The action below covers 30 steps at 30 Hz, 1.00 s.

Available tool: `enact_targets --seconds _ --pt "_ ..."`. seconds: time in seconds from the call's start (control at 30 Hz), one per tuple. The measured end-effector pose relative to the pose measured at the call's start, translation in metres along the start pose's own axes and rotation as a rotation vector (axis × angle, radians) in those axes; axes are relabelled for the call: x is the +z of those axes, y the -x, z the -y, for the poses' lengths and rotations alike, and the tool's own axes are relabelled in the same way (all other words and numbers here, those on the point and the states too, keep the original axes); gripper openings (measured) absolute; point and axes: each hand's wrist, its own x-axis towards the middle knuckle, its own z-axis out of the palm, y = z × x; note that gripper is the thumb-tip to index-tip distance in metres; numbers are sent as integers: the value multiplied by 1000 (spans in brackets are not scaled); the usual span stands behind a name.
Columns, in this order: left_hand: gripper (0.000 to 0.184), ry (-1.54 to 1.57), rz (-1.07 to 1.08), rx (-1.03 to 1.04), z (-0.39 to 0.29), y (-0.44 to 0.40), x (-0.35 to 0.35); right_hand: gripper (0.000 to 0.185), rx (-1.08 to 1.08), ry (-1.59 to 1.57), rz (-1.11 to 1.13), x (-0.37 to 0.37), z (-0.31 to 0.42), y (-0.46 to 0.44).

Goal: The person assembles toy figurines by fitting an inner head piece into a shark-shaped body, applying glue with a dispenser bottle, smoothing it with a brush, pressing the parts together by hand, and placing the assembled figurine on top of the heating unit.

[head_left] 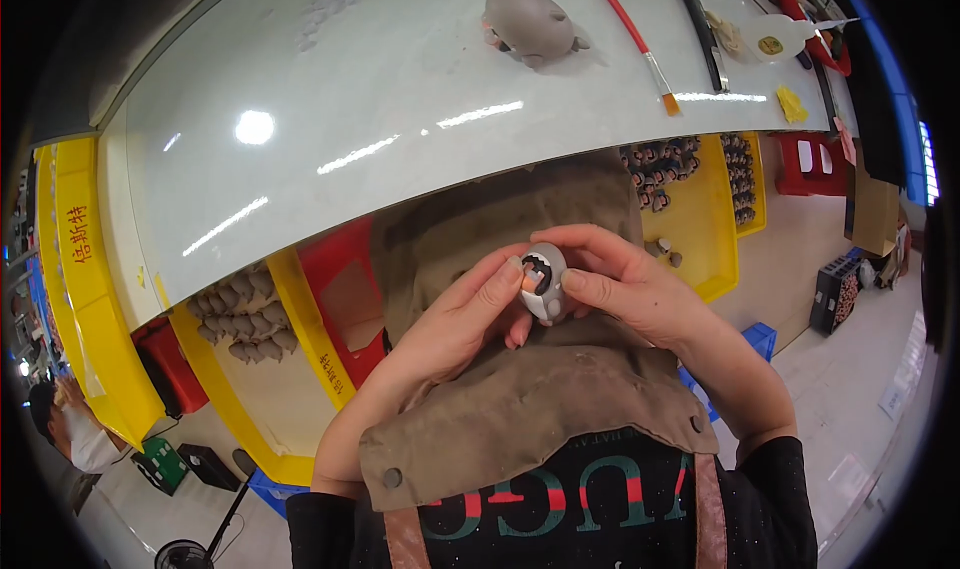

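Observation:
A small rounded grey and white figure (546, 291) with a black-edged orange patch is held above my lap, over the brown apron. My left hand (480, 304) is closed on its left side, the thumb pressed near the orange patch. On the other side, my right hand (625, 284) grips it with thumb and curled fingers. The fingertips behind the figure are partly hidden. A larger grey figure (530, 27) lies on its side on the white table (330, 99) ahead.
Yellow trays of small grey pieces (255, 319) and dark-patched pieces (660, 174) stand left and right below the table edge. A red-handled brush (640, 49) and a white bottle (785, 39) lie at the upper right. Another person (80, 429) is at far left.

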Motion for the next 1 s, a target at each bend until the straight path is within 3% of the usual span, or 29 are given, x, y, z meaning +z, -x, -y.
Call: enact_targets --seconds 0.57,1.0 --pt "47 -164 23 -2 -5 0 -2 43 -40 28 -47 1 -13 1" --pt "51 -204 156 -25 -8 -11 -6 46 -37 150 -90 8 -3 11"
